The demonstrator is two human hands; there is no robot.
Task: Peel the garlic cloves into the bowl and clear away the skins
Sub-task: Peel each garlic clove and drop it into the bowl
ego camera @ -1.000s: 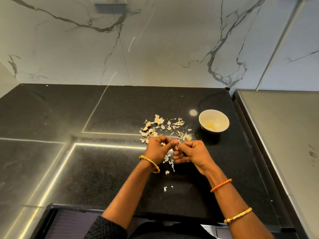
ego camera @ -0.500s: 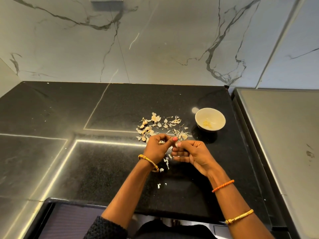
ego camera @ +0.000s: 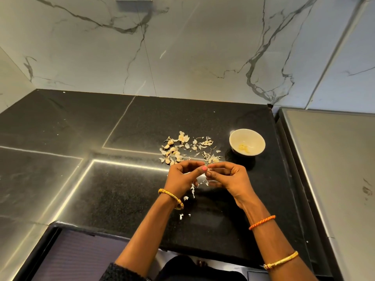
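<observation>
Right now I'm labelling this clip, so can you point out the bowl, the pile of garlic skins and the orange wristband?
bowl [ego camera: 260,139]: head view, on its right inner wall.
pile of garlic skins [ego camera: 183,138]: head view, on a large flake at the back.
orange wristband [ego camera: 261,222]: head view, mid-cord on the right wrist.

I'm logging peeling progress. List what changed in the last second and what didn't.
The left hand and right hand stay together above the counter, both still pinching a garlic clove; the fingers have loosened slightly. The bowl and skins have not visibly shifted.
</observation>
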